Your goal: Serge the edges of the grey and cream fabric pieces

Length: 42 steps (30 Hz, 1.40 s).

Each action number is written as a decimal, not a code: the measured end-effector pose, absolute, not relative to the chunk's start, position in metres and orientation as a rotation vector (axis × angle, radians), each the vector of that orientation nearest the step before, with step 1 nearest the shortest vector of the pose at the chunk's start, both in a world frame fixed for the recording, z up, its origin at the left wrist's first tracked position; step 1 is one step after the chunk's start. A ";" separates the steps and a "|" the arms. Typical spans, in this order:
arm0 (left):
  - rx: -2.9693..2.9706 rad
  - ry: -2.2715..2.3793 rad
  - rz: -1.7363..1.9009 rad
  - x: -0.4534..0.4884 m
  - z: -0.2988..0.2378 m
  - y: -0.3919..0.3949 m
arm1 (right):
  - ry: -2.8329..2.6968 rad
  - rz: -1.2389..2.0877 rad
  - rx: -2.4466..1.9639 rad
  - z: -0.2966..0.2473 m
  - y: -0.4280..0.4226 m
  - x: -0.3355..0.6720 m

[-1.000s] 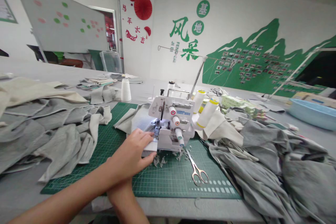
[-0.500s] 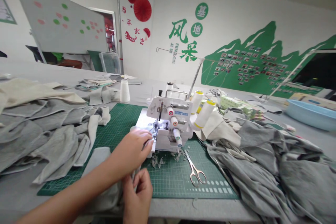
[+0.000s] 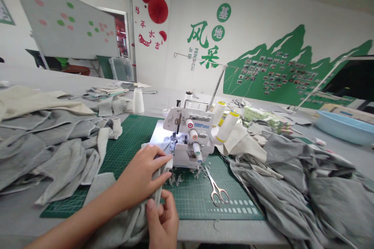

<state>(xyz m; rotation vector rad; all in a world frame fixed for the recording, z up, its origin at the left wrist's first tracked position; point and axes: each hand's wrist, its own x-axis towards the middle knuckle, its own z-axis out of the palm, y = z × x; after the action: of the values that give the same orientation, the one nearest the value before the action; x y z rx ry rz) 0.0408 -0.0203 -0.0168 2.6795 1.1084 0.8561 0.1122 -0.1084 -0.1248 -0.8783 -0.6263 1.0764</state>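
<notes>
A white overlock sewing machine (image 3: 188, 118) with its lamp lit stands on a green cutting mat (image 3: 189, 202). Grey fabric (image 3: 128, 223) runs from the table's front edge up to the presser foot. Just left of the foot, my left hand (image 3: 140, 171) grips the fabric, its fingers on top and thumb lower down. Closer to me, my right hand (image 3: 163, 220) pinches the fabric's edge between thumb and curled fingers. Grey lint and thread scraps (image 3: 175, 177) lie below the machine's front. Metal scissors (image 3: 216, 192) rest on the mat to the right, touched by neither hand.
Piled grey and cream fabric (image 3: 58, 151) covers the left of the table, and another grey heap (image 3: 298, 179) the right. White thread cones (image 3: 228, 126) stand behind the machine, a lone cone (image 3: 138, 101) to its left. A light blue basin (image 3: 344, 126) sits far right.
My left hand has drawn back slightly from the presser foot, its thumb and fingers more apart. My right hand has shifted right, still pinching, and more of the fabric's edge shows.
</notes>
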 end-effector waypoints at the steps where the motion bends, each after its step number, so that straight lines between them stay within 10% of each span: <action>1: 2.672 1.116 0.861 0.041 -0.018 -0.021 | -0.666 1.042 -0.889 -0.126 -0.106 0.117; 22: 1.318 0.681 1.008 0.089 0.030 0.096 | -0.833 0.763 -1.139 -0.118 -0.096 0.132; 42: 1.203 0.549 0.987 0.090 0.029 0.105 | -0.730 0.899 -1.048 -0.110 -0.098 0.133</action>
<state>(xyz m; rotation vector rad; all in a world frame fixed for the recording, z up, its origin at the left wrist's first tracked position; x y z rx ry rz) 0.0899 0.1051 0.0287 1.2030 0.5485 0.9868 0.1328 -0.0976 -0.1104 -1.0478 -0.7304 0.8987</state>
